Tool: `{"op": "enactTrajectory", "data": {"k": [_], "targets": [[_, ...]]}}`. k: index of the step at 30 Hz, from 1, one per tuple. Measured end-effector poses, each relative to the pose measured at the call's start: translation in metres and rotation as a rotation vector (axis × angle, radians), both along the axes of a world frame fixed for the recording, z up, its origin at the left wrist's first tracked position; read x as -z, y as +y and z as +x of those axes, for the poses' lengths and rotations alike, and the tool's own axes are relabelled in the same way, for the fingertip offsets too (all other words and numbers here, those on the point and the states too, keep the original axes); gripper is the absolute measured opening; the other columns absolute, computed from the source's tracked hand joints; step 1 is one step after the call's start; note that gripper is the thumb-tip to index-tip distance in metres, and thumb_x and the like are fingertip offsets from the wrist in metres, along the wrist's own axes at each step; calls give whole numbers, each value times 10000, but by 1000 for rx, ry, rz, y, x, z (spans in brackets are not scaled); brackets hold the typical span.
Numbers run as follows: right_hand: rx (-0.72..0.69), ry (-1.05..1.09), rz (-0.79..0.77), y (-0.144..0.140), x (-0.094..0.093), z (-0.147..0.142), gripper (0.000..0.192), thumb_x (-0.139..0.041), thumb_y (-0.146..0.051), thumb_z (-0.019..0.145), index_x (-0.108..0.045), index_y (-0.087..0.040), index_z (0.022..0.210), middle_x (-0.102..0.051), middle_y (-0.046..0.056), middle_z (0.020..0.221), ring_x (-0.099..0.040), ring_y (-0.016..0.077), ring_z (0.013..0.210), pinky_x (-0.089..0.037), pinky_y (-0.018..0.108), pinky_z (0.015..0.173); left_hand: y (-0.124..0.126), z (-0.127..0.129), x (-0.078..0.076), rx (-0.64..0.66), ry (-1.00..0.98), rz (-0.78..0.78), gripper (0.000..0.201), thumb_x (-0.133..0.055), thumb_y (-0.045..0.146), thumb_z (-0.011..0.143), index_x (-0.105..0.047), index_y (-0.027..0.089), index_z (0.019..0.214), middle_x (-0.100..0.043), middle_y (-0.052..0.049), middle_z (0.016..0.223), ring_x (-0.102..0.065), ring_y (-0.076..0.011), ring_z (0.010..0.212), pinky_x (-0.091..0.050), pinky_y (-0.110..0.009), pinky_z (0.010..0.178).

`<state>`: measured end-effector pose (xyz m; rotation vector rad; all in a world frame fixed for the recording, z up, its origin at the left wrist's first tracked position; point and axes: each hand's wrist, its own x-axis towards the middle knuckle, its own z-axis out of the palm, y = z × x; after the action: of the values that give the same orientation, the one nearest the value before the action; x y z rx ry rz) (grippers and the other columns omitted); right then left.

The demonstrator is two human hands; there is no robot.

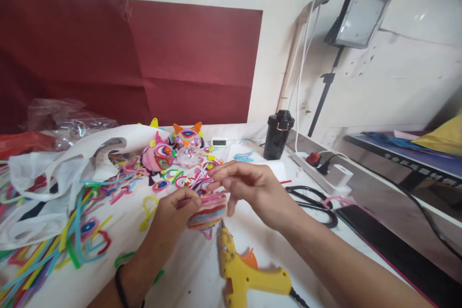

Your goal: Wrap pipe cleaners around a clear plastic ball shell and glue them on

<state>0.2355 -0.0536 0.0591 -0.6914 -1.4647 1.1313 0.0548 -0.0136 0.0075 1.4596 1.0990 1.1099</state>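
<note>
My left hand (169, 224) pinches the edge of a rounded, striped craft piece (209, 212) covered in pink, red and blue pipe cleaners. Just above and to the right of it is my right hand (258, 195), its fingers loosely bent and apart, with nothing visible between them. Whether its fingertips touch the piece is unclear. Below the piece lies a yellow hot glue gun (249, 278) with an orange trigger, nozzle toward the piece. Behind my hands are a pink striped craft ball (158, 156), another with orange horns (188, 136) and a clear plastic ball (189, 155).
Colourful pipe cleaners (46, 260) and a white cut-out sheet (104, 142) cover the left side. A black cup (277, 135) and small clock (219, 142) stand behind. Black-handled scissors (310, 197), a power strip (317, 173) and a dark phone-like slab (393, 245) lie right.
</note>
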Motion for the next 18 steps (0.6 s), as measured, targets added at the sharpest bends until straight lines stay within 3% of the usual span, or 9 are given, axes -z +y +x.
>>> {"op": "enactTrajectory", "data": {"k": [3, 5, 7, 9, 11, 13, 18], "targets": [[-136, 221, -64, -5, -9, 3, 100, -646, -173, 820, -682, -199, 910, -699, 63, 1000, -698, 197, 888, -568, 259, 586, 0, 0, 0, 32, -75, -29, 169, -659, 319, 643, -579, 180, 589, -513, 51, 544, -447, -107, 540, -364, -202, 511], [-77, 179, 77, -8, -16, 9, 120, -634, -150, 835, -679, -211, 928, -698, 54, 1015, -695, 189, 892, -566, 290, 646, 0, -1, 0, 44, -114, -51, 179, -677, 321, 632, -582, 176, 587, -508, 52, 537, -437, -102, 530, -360, -199, 501], [75, -85, 360, -9, -21, 17, 134, -628, -124, 842, -683, -202, 935, -700, 57, 975, -670, 192, 914, -539, 355, 771, 0, -1, -2, 52, -150, -81, 186, -694, 322, 611, -587, 172, 584, -515, 49, 528, -436, -102, 517, -356, -199, 485], [202, -491, 655, -8, -23, 23, 120, -639, -117, 843, -685, -177, 935, -696, 76, 976, -619, 217, 994, -451, 422, 902, -2, -1, -5, 61, -187, -107, 190, -704, 321, 594, -589, 171, 577, -530, 44, 521, -448, -105, 509, -363, -201, 478], [247, -836, 829, -5, -21, 27, 99, -620, -122, 865, -677, -161, 935, -688, 85, 984, -583, 226, 1019, -382, 436, 929, -3, 0, -8, 73, -217, -124, 190, -708, 317, 590, -588, 172, 569, -536, 42, 517, -455, -105, 503, -365, -197, 472], [265, -1009, 880, -2, -19, 28, 119, -563, -105, 901, -671, -153, 906, -682, 70, 911, -590, 200, 925, -369, 395, 874, -3, 0, -10, 77, -236, -131, 187, -712, 309, 588, -587, 172, 563, -530, 44, 511, -450, -101, 498, -360, -190, 466], [312, -1113, 929, 1, -16, 27, 223, -483, -83, 927, -678, -127, 827, -652, 83, 804, -562, 180, 764, -365, 307, 697, -2, -2, -9, 94, -262, -133, 190, -717, 306, 600, -583, 176, 567, -525, 42, 526, -449, -105, 512, -375, -195, 476]]}}
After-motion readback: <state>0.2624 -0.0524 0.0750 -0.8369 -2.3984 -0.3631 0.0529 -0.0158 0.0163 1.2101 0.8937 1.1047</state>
